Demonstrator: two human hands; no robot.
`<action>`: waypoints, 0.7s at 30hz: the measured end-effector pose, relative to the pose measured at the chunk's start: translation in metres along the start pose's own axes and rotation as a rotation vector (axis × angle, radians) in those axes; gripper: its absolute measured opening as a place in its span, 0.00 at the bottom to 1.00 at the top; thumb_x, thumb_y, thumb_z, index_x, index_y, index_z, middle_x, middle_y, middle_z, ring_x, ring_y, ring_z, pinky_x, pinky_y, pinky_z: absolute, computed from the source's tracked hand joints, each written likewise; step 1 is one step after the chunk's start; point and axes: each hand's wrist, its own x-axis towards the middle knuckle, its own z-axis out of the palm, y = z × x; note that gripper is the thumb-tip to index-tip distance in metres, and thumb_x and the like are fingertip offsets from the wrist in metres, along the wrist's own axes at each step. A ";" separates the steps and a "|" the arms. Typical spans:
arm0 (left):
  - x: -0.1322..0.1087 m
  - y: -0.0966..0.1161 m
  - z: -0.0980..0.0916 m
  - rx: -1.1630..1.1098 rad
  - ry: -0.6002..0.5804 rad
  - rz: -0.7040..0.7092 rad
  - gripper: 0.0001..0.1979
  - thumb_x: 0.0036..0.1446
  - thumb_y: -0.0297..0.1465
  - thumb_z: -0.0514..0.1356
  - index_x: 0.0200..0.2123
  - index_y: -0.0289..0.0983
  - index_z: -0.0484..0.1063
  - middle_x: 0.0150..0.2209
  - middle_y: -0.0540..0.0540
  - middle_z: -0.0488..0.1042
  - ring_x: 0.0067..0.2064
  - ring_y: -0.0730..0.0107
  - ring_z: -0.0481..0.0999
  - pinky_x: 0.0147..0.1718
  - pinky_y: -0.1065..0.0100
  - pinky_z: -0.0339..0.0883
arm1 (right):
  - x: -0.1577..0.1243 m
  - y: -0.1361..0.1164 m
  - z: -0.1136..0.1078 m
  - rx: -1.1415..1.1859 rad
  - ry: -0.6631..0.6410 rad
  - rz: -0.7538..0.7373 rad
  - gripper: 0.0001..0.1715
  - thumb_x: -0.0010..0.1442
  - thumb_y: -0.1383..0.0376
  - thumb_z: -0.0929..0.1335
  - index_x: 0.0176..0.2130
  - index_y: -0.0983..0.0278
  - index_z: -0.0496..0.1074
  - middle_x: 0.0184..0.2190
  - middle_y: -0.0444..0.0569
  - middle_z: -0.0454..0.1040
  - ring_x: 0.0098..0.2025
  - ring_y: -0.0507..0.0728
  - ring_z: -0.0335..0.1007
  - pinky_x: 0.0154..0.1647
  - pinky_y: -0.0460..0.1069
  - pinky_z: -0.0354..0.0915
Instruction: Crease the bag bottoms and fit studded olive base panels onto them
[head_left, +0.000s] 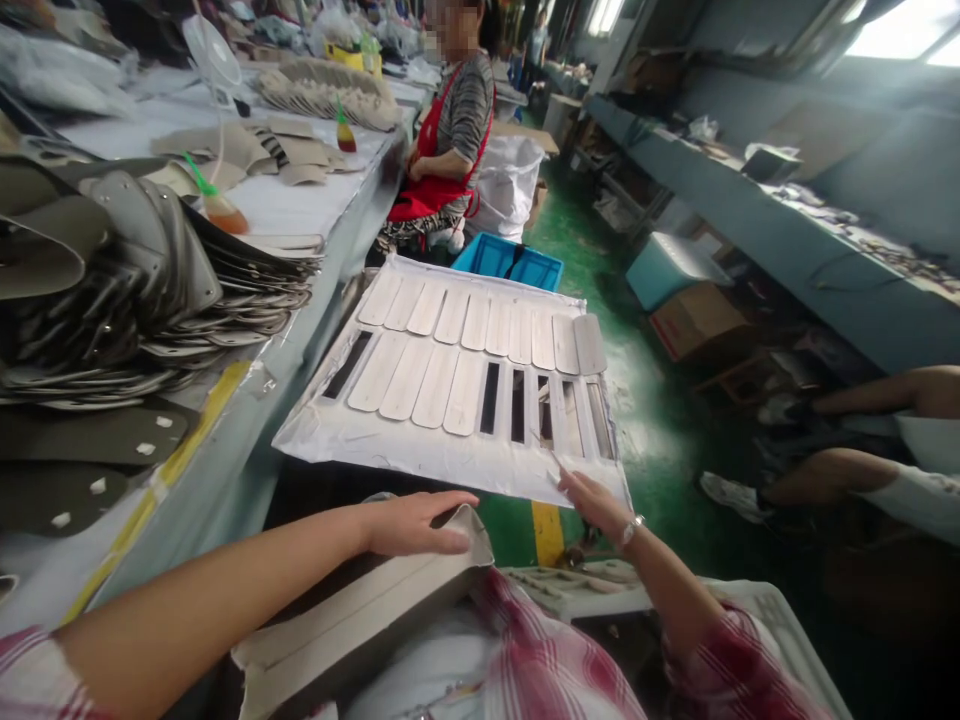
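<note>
My left hand [424, 522] lies at the far end of a long, folded beige piece [360, 610] across my lap. Its thumb is on one side of the end and its fingers stretch over the other. My right hand [596, 502] is closed around a thin, pale stick-like tool [556, 466], whose kind I cannot make out. The tool's tip is over the near right part of a white cloth-covered board [337, 440]. Two rows of pale, round-ended strips [431, 385] lie on that board, with several dark slots [489, 398] in the near row.
Stacks of dark shaped pieces [150, 270] and glue bottles [223, 208] stand on the left table [300, 220]. A person in a red apron [442, 150] sits beyond the board near a blue crate [510, 262]. Another person's legs [855, 475] are at right.
</note>
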 end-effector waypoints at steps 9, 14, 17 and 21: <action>0.023 -0.029 0.008 -0.481 -0.111 0.239 0.37 0.56 0.57 0.39 0.54 0.37 0.61 0.53 0.43 0.66 0.52 0.59 0.65 0.52 0.64 0.56 | -0.019 -0.084 0.014 -0.745 -0.200 -0.536 0.28 0.64 0.50 0.54 0.25 0.65 0.64 0.24 0.48 0.68 0.28 0.53 0.61 0.32 0.49 0.51; 0.024 -0.045 0.021 -0.924 -0.187 0.163 0.39 0.56 0.57 0.31 0.57 0.40 0.61 0.51 0.46 0.69 0.54 0.59 0.65 0.54 0.61 0.54 | -0.003 -0.125 0.033 -0.791 -0.282 -0.677 0.18 0.63 0.55 0.60 0.40 0.64 0.70 0.32 0.49 0.71 0.35 0.55 0.66 0.37 0.49 0.54; 0.027 -0.051 0.029 -1.190 -0.257 0.121 0.43 0.55 0.58 0.31 0.56 0.35 0.62 0.48 0.42 0.71 0.51 0.58 0.68 0.53 0.59 0.54 | 0.000 -0.140 0.051 -0.748 -0.274 -0.711 0.17 0.64 0.56 0.60 0.39 0.63 0.71 0.33 0.48 0.72 0.35 0.54 0.66 0.37 0.48 0.55; 0.029 -0.053 0.032 -1.408 -0.276 0.015 0.46 0.52 0.61 0.30 0.53 0.34 0.66 0.45 0.39 0.73 0.47 0.58 0.72 0.52 0.57 0.56 | 0.006 -0.148 0.070 -0.798 -0.189 -0.725 0.23 0.67 0.59 0.56 0.28 0.66 0.69 0.26 0.47 0.71 0.30 0.52 0.65 0.33 0.48 0.53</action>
